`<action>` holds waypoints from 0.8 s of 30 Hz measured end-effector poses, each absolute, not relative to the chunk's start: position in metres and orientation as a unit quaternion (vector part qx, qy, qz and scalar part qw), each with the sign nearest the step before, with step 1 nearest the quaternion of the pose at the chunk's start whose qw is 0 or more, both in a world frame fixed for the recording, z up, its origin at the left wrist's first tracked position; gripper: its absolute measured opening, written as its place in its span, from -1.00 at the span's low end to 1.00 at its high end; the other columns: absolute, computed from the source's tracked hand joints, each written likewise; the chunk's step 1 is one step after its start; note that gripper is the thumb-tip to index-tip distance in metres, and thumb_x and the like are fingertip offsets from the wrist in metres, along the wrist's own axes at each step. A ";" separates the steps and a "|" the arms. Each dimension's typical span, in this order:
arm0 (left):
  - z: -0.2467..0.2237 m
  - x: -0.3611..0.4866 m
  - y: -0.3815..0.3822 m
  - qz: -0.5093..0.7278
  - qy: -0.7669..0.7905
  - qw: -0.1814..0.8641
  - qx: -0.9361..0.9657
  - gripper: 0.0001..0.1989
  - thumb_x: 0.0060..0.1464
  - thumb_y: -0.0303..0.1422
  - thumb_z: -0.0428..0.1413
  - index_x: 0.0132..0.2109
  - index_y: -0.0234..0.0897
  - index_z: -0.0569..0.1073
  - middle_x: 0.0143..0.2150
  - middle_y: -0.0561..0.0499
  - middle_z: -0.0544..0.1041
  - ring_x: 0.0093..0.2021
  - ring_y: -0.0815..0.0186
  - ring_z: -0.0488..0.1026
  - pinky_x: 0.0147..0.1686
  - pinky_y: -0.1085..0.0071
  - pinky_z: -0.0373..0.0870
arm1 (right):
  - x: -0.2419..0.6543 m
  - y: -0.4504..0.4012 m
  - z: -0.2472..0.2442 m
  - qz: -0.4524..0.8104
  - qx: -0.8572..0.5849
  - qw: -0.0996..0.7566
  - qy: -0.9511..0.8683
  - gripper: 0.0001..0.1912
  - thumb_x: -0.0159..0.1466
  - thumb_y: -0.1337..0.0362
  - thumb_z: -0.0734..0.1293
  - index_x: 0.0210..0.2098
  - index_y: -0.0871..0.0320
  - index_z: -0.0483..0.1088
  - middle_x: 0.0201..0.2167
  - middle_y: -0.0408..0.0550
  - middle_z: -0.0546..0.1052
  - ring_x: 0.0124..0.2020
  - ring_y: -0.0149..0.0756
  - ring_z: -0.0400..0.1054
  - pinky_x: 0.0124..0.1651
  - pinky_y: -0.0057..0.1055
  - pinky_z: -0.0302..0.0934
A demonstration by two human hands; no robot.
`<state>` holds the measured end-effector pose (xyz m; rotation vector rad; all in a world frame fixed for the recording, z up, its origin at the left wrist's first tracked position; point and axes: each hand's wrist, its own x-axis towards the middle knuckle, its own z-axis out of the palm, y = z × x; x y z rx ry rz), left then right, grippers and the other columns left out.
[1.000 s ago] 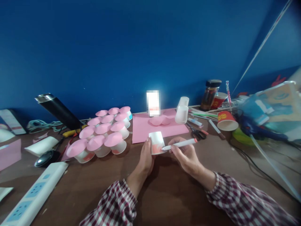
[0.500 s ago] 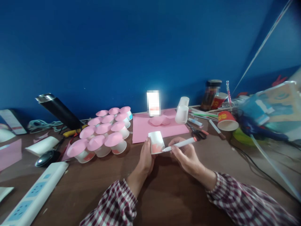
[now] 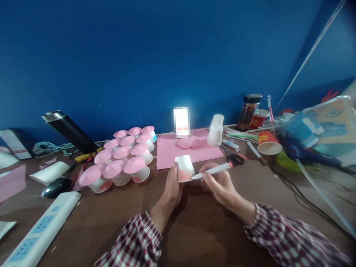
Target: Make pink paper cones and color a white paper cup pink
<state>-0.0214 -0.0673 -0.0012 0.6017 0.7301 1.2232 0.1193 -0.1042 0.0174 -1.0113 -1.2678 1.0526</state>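
My left hand [image 3: 172,185] is closed around the left side of a white paper cup [image 3: 184,167] with orange colouring near its lower edge. A white marker with an orange end [image 3: 215,170] lies in the closed fingers of my right hand [image 3: 221,185]. Its pale tip points left and meets the cup's lower right edge, or comes very near it. Just beyond the cup is a pink sheet [image 3: 167,150] with pink paper rounds [image 3: 185,142] on it.
Several cups with pink cone tops [image 3: 114,168] stand at left, near a power strip [image 3: 41,230] and black flask [image 3: 72,131]. White cups [image 3: 215,135], scissors [image 3: 236,157], a red cup [image 3: 268,142], a jar [image 3: 248,113] and a plastic bag [image 3: 328,126] are at right.
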 end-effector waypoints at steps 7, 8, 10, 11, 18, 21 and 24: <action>0.001 -0.020 -0.068 0.559 0.329 0.709 0.278 -0.62 0.12 -0.10 0.03 -0.25 -0.38 0.44 -0.36 -0.05 0.49 -0.35 0.30 0.40 -0.27 0.37 0.33 | 0.119 -0.104 0.015 0.458 -0.425 0.579 -0.524 -0.82 0.24 0.17 0.30 -0.33 0.18 0.34 -0.62 -0.22 0.27 -0.62 -0.49 0.09 -0.60 -0.54 -0.03; 0.001 -0.020 -0.068 0.558 0.329 0.709 0.278 -0.61 0.12 -0.08 0.03 -0.25 -0.38 0.44 -0.37 -0.04 0.49 -0.37 0.30 0.39 -0.30 0.37 0.33 | 0.119 -0.104 0.015 0.460 -0.422 0.578 -0.526 -0.82 0.24 0.18 0.30 -0.33 0.18 0.34 -0.62 -0.22 0.28 -0.62 -0.49 0.09 -0.60 -0.55 -0.03; -0.001 -0.021 -0.068 0.554 0.331 0.711 0.278 -0.58 0.10 -0.03 0.02 -0.28 -0.37 0.44 -0.41 -0.03 0.48 -0.41 0.31 0.38 -0.35 0.38 0.32 | 0.120 -0.104 0.014 0.462 -0.419 0.573 -0.531 -0.82 0.24 0.18 0.30 -0.34 0.19 0.35 -0.60 -0.21 0.29 -0.61 -0.49 0.09 -0.59 -0.55 -0.03; -0.001 -0.021 -0.068 0.553 0.331 0.712 0.278 -0.56 0.09 -0.02 0.02 -0.28 -0.37 0.44 -0.42 -0.02 0.48 -0.42 0.31 0.39 -0.35 0.38 0.32 | 0.120 -0.104 0.013 0.463 -0.419 0.572 -0.531 -0.82 0.24 0.18 0.30 -0.35 0.19 0.35 -0.61 -0.21 0.29 -0.61 -0.50 0.09 -0.60 -0.55 -0.03; 0.003 -0.020 -0.069 0.550 0.326 0.718 0.274 -0.61 0.10 -0.08 0.05 -0.22 -0.38 0.47 -0.32 -0.07 0.53 -0.30 0.25 0.44 -0.19 0.33 0.33 | 0.117 -0.102 0.019 0.446 -0.430 0.597 -0.510 -0.84 0.22 0.20 0.31 -0.34 0.19 0.36 -0.58 -0.18 0.35 -0.57 -0.48 0.16 -0.54 -0.55 0.05; 0.001 -0.021 -0.069 0.555 0.323 0.719 0.267 -0.61 0.08 -0.08 0.07 -0.19 -0.36 0.47 -0.29 -0.05 0.54 -0.25 0.24 0.44 -0.16 0.33 0.31 | 0.117 -0.102 0.020 0.438 -0.433 0.599 -0.512 -0.85 0.22 0.21 0.32 -0.35 0.19 0.36 -0.55 -0.15 0.39 -0.54 -0.46 0.20 -0.50 -0.54 0.10; -0.002 -0.022 -0.067 0.557 0.322 0.720 0.261 -0.58 0.07 -0.05 0.07 -0.19 -0.37 0.47 -0.32 -0.04 0.53 -0.28 0.26 0.43 -0.19 0.34 0.31 | 0.118 -0.103 0.015 0.454 -0.429 0.589 -0.514 -0.84 0.23 0.20 0.31 -0.34 0.18 0.35 -0.58 -0.18 0.34 -0.58 -0.48 0.14 -0.56 -0.55 0.04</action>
